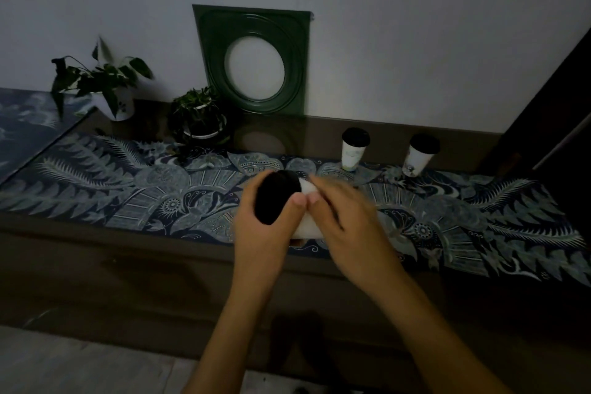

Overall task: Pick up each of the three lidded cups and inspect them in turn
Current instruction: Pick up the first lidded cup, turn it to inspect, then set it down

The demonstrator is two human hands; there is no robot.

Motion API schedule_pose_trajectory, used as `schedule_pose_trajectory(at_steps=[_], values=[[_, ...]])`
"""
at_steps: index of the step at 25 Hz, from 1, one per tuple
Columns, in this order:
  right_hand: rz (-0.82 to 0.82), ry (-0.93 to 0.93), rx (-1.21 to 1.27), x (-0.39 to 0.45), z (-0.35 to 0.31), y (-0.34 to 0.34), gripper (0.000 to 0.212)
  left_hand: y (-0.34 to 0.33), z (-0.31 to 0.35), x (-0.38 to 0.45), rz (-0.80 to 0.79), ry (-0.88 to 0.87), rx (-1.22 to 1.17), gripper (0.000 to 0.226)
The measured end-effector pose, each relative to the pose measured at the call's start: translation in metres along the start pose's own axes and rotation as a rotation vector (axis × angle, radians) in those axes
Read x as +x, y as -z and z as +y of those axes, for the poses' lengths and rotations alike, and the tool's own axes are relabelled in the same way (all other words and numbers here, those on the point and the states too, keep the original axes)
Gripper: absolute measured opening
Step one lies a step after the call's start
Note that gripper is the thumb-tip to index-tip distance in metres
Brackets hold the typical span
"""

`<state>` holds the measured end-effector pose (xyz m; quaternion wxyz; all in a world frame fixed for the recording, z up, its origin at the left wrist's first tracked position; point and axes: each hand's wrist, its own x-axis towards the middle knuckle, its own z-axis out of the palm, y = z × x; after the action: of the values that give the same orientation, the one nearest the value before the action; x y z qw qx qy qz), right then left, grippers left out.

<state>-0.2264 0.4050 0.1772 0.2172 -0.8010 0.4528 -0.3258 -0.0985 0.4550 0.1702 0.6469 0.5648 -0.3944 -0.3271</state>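
Left hand (265,233): we note it at centre frame, fingers and thumb curled round the lid end of the held cup.
Held cup (308,227): white, tipped on its side, black lid (275,198) facing us; raised above the patterned runner (128,189).
Right hand (348,217): blurred; thumb on the cup's wall, fingers wrapped over its far side.
Standing cups: second cup (353,150) and third cup (419,155), upper right, upright, lidded, untouched.
Progress: we judge one cup under inspection, two left.
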Motion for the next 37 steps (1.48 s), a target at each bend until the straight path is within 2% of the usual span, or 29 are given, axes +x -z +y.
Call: schedule_pose_trajectory(at_steps=[3, 5, 7, 9, 15, 18, 21, 27, 30, 37], values=[[-0.029, -0.066, 0.252, -0.006, 0.000, -0.016, 0.059, 0.004, -0.012, 0.001, -0.087, -0.069, 0.139, 0.076], [-0.072, -0.147, 0.417, -0.008, 0.008, -0.023, 0.067, 0.006, -0.023, -0.001, -0.149, -0.036, 0.147, 0.065], [-0.094, -0.198, 0.435, -0.009, 0.020, -0.030, 0.068, 0.006, -0.032, -0.006, -0.170, 0.029, 0.095, 0.045], [-0.118, -0.250, 0.453, -0.009, 0.030, -0.036, 0.061, 0.007, -0.042, -0.008, -0.137, 0.076, 0.023, 0.035], [-0.232, -0.398, 0.703, -0.025, 0.056, -0.052, 0.053, 0.011, -0.090, -0.020, 0.025, 0.293, -0.258, 0.033], [-0.199, -0.455, 0.895, -0.037, 0.066, -0.066, 0.050, 0.012, -0.108, -0.023, 0.019, 0.425, -0.367, 0.038], [-0.139, -0.615, 1.066, -0.046, 0.082, -0.087, 0.051, 0.014, -0.131, -0.021, -0.004, 0.581, -0.390, 0.035], [-0.135, -0.807, 1.186, -0.057, 0.117, -0.121, 0.048, 0.015, -0.172, -0.023, 0.049, 0.643, -0.339, 0.033], [-0.149, -0.854, 1.168, -0.060, 0.127, -0.133, 0.037, 0.016, -0.191, -0.020, 0.080, 0.687, -0.355, 0.029], [-0.151, -0.926, 1.184, -0.064, 0.142, -0.149, 0.028, 0.017, -0.212, -0.024, 0.094, 0.735, -0.320, 0.032]])
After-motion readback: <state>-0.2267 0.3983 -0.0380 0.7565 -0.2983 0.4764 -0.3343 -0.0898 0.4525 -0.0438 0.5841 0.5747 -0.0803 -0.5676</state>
